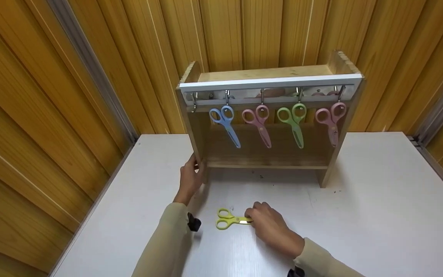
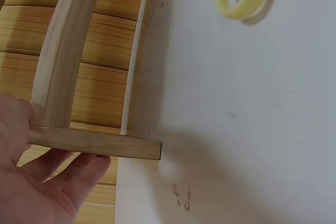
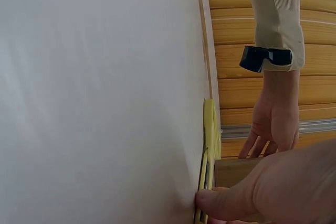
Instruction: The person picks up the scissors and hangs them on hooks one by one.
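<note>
Yellow scissors (image 1: 225,220) lie on the white table, handle loops to the left. My right hand (image 1: 270,227) pinches their blade end; in the right wrist view the thumb (image 3: 215,203) presses against the blades. The left hand (image 1: 191,179) holds the lower left side panel of a wooden rack (image 1: 267,163), its fingers around the panel's edge in the left wrist view. From hooks along the rack's front hang blue scissors (image 1: 226,121), pink scissors (image 1: 259,121), green scissors (image 1: 294,121) and another pink pair (image 1: 332,119) at the right. A metal hook (image 1: 194,103) is at the far left.
The rack stands towards the back of the white table (image 1: 383,200), its open shelf facing me. Wood-patterned panels (image 1: 260,34) rise behind and to both sides. Metal strips (image 1: 94,73) run along the corners. Small dark marks dot the tabletop under the rack.
</note>
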A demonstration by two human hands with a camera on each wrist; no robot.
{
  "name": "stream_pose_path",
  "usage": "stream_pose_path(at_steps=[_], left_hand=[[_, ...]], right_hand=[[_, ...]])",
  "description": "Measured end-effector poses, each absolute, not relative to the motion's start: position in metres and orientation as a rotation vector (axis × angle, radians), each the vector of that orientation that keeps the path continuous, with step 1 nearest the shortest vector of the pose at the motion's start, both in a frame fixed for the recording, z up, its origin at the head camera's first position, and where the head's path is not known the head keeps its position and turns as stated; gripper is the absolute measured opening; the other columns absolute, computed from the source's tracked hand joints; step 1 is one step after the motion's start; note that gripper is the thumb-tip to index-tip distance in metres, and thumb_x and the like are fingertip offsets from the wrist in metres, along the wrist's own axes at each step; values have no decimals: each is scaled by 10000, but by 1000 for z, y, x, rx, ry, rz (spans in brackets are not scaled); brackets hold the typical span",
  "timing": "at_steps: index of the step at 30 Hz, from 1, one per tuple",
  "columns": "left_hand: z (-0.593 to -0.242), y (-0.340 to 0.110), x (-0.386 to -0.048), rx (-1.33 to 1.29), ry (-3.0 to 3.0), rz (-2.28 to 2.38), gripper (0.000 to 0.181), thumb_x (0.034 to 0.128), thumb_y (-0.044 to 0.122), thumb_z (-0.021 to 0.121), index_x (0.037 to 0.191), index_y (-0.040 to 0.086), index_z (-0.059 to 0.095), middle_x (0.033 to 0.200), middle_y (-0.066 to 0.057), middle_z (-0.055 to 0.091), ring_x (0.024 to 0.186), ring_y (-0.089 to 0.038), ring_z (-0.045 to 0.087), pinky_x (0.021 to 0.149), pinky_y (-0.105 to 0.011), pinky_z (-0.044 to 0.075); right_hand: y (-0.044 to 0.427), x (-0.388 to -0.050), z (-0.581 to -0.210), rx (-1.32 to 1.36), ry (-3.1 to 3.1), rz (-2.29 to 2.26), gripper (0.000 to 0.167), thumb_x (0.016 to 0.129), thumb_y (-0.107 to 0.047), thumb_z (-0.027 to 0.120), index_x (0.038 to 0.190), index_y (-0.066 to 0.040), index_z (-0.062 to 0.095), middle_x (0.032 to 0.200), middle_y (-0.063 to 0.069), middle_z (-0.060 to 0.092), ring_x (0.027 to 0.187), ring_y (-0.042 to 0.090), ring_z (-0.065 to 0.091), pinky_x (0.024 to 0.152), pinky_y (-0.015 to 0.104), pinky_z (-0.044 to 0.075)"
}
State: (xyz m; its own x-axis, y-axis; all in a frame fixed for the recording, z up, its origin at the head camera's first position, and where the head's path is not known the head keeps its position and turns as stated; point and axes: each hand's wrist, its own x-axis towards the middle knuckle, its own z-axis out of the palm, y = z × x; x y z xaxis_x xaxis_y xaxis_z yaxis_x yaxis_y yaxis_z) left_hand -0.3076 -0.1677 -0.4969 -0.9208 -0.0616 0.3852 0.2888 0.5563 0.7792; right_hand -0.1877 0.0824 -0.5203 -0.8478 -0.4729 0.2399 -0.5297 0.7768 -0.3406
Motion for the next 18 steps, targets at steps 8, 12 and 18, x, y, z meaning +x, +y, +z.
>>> stream_pose_path(at_steps=[8,12,18], left_hand=[[-498,-168,-308,-186,-2445,-1310,441,1063,169,575,1471,16,509,1290,-191,681,1087,-316,694,888,-431,584],[-498,-168,-309,-186,-2450,-1305,450,1065,174,571,1481,18,499,1295,-194,678,1085,-320,696,885,-430,586],[-496,-167,-309,-160,-2461,-1311,452,1063,159,567,1488,23,496,1303,-178,678,1077,-291,696,882,-412,585]], right_hand=[[83,-187,-520,816,-2824,625,187,772,71,818,805,-95,739,712,-34,535,662,135,472,556,258,416],[83,-188,-520,820,-2824,631,187,770,71,819,812,-95,744,717,-33,543,665,136,478,557,264,419],[84,-189,-519,831,-2829,663,181,768,72,816,817,-92,759,715,-33,544,667,136,488,562,266,430]])
